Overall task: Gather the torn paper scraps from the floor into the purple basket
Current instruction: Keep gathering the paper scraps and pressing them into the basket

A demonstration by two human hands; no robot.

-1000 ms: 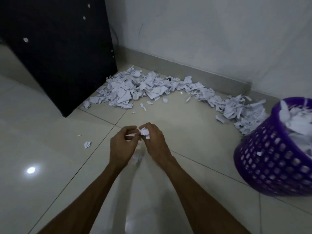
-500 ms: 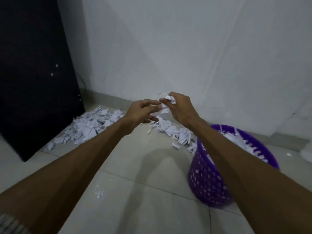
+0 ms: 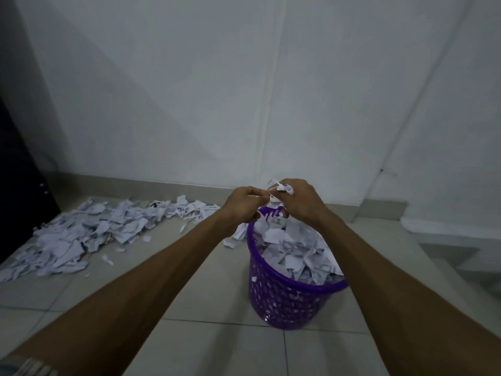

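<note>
Torn paper scraps point(image 3: 284, 187) are sitting bunched in your right hand point(image 3: 301, 202), whose fingers are curling around them directly above the purple basket point(image 3: 284, 297). Your left hand point(image 3: 244, 206) is meeting it at 9 o'clock, its fingers pinching a thin strip trailing from the same bunch. The basket is standing on the tiled floor point(image 3: 206, 289), heaped to the rim with scraps. At 9 to 10 o'clock from the basket, a scrap pile point(image 3: 89, 234) is lying along the wall point(image 3: 189, 104).

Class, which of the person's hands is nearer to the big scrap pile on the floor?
Left. The left hand is on the scrap pile's side; the right hand is farther off, above the purple basket.
</note>
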